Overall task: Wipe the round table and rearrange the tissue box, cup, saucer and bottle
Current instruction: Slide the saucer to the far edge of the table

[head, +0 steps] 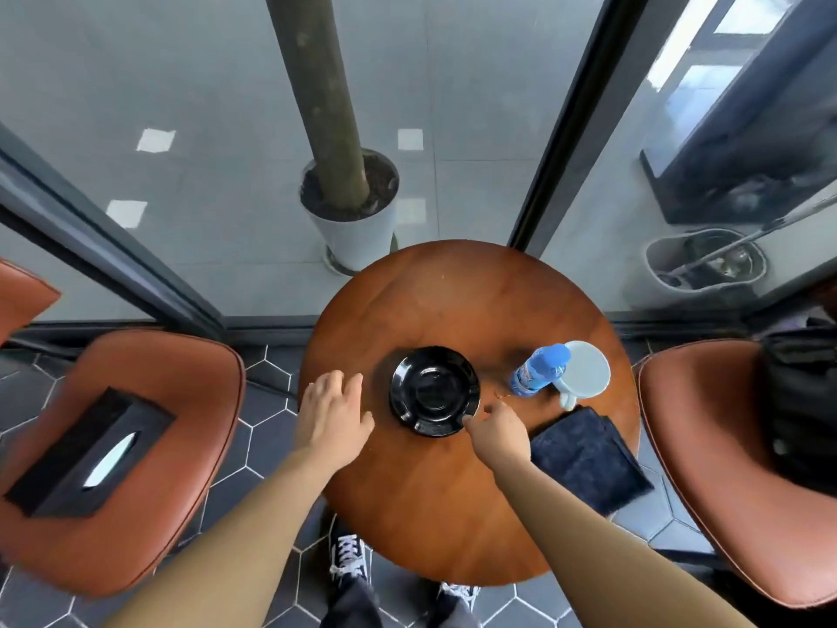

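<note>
Head view, looking down on a round wooden worktop (453, 505) with a warm reddish-brown, lightly streaked surface. A glossy black saucer (434, 391) sits near the centre; it is circular, with a broad raised rim and a shallow recessed well that reflects light. To its right stands a blue plastic bottle (536, 370) with a blue cap and a printed label, touching or just beside a pale blue-grey cup (585, 369), whose handle points toward the viewer. A dark blue folded cloth (589, 460) lies flat at the worktop's right edge, near the cup, one corner overhanging the edge.

The left hand (333, 417) hovers or rests palm-down just left of the saucer, its fingers (351, 385) spread and holding nothing. The right hand (498, 435) reaches to the saucer's lower-right rim, its fingers curled and pinched together at the rim edge; whether they actually clasp the rim cannot be told.

The black rectangular tissue box (86, 455), a white tissue showing in its oval top slot, lies on the orange-brown seat of the left chair (149, 514), well apart from the worktop. A matching chair (706, 446) stands at right. Beyond the glass, a white planter (358, 237) holds a trunk.
</note>
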Action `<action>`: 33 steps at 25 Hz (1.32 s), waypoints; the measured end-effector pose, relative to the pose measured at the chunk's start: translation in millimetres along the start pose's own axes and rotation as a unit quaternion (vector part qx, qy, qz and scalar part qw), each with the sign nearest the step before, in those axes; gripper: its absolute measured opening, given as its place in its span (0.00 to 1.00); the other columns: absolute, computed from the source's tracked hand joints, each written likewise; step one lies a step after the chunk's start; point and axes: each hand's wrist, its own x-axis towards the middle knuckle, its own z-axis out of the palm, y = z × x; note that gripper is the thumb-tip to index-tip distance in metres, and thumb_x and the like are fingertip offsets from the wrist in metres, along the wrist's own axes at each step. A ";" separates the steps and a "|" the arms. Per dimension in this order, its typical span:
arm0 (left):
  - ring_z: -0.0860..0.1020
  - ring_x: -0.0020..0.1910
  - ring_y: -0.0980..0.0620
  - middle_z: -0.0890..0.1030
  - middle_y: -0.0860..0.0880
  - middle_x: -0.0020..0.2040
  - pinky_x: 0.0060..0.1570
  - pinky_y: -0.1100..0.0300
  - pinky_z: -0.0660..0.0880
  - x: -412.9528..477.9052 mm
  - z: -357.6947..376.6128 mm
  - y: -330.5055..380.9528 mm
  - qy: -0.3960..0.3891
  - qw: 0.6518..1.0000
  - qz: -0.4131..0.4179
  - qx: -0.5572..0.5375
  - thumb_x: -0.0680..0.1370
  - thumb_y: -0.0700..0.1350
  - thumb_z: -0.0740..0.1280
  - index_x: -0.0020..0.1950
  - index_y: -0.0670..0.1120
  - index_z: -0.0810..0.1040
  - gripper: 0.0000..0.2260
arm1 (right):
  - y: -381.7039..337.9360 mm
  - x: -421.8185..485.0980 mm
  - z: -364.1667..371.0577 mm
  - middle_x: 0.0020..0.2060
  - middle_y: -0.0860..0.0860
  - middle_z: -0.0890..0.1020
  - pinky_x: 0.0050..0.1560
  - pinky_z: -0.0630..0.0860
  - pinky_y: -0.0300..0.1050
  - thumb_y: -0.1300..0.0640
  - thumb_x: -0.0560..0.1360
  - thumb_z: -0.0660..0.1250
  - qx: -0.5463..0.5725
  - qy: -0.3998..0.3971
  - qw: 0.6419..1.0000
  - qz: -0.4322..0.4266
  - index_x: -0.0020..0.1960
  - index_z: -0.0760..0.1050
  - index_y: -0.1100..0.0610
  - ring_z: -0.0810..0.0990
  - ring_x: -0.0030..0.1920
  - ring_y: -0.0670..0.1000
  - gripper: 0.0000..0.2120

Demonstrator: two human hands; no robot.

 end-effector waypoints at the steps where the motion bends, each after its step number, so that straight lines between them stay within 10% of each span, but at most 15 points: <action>1: 0.71 0.69 0.40 0.73 0.40 0.68 0.71 0.46 0.66 13.2 1.2 -7.8 0.008 1.000 -0.002 0.006 0.79 0.53 0.67 0.74 0.44 0.69 0.26 | 0.4 6.1 5.9 0.56 0.55 0.83 0.53 0.74 0.46 0.49 0.77 0.68 0.025 0.007 0.999 0.018 0.66 0.73 0.57 0.81 0.58 0.58 0.21; 14: 0.43 0.82 0.39 0.43 0.41 0.83 0.80 0.43 0.45 123.3 53.4 -42.3 -0.032 0.998 0.052 0.018 0.84 0.62 0.49 0.83 0.52 0.46 0.30 | 11.9 32.9 33.8 0.36 0.56 0.85 0.49 0.85 0.60 0.64 0.76 0.71 0.242 0.062 0.961 0.117 0.46 0.76 0.58 0.86 0.33 0.55 0.04; 23: 0.41 0.82 0.39 0.42 0.40 0.83 0.80 0.40 0.44 120.4 78.4 -47.2 0.034 0.997 0.061 0.019 0.81 0.66 0.39 0.83 0.51 0.43 0.33 | -20.2 46.7 28.9 0.30 0.54 0.84 0.48 0.84 0.60 0.69 0.75 0.66 0.326 0.068 0.942 0.046 0.49 0.80 0.66 0.84 0.29 0.54 0.05; 33: 0.46 0.82 0.39 0.49 0.39 0.83 0.79 0.38 0.51 121.3 85.6 -50.4 0.058 0.996 0.070 0.024 0.83 0.65 0.44 0.83 0.51 0.51 0.31 | -103.0 114.2 43.5 0.44 0.61 0.86 0.50 0.85 0.54 0.67 0.76 0.66 0.392 0.065 0.917 0.042 0.51 0.78 0.65 0.87 0.33 0.55 0.05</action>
